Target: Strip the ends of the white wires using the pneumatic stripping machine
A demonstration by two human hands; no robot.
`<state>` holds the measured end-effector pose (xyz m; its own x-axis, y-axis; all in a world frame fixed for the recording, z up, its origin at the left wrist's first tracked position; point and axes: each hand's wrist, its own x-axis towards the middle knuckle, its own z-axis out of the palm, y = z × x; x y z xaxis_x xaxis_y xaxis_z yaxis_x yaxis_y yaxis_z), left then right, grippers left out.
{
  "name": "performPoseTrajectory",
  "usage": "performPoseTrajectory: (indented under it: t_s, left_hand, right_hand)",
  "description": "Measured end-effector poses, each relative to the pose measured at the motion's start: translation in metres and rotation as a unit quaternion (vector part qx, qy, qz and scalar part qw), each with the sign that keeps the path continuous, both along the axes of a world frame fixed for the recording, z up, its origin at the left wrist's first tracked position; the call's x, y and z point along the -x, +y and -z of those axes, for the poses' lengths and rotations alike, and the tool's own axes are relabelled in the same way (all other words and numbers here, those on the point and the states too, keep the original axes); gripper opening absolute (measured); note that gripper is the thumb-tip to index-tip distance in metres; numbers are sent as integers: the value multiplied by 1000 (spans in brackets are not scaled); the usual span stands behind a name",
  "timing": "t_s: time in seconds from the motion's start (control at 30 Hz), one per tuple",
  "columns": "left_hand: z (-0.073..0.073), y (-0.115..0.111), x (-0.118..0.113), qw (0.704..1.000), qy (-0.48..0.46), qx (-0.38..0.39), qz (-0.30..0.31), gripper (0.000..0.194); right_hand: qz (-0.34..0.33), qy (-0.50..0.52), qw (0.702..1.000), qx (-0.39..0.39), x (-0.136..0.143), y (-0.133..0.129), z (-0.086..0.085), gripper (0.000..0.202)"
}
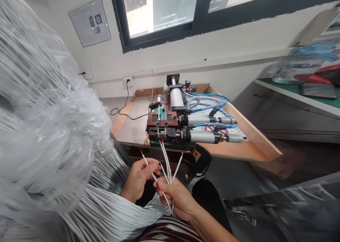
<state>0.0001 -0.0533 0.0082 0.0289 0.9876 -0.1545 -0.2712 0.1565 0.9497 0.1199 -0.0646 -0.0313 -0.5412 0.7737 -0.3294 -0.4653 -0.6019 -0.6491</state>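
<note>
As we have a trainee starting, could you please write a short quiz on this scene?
1. True or false: the person's right hand is empty.
2. On which side of the person is the big bundle of whitish cables, partly wrapped in clear plastic? A) left B) right C) both
3. Fill in the blank: the looped, flexible tubes on the black, brown and silver metal machine are mostly ____.

Key: 1. False; its grip holds several thin white cables with reddish tips. 2. A. 3. blue.
</note>
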Motion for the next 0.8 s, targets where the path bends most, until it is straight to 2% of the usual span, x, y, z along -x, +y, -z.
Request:
performPoseTrajectory:
  t_s: [0.07,0.3,0.47,0.53,0.67,0.8]
  left_hand:
    - [2,-7,-2,1000,22,2,22,18]
    - [3,-13,-4,997,73,-35,-17,18]
    - [0,-7,3,990,95,-60,-84,17]
    - [1,-4,6,988,93,-58,-107,19]
    - [7,4,6,990,60,-20,-128,22]
    - [11,13,3,986,20,21,-162,22]
  right_hand:
    - [-1,-10,1000,-11,1,-3,-3,34]
    - [-7,-35,997,-63,6,-10,-8,37]
    - [82,-98,982,-141,0,-6,-3,31]
    - [94,-135,971,-175,-6,-3,-1,29]
    - [42,-187,948,-252,-18,5,5,31]
    - [26,-186,954,-235,-19,13,10,34]
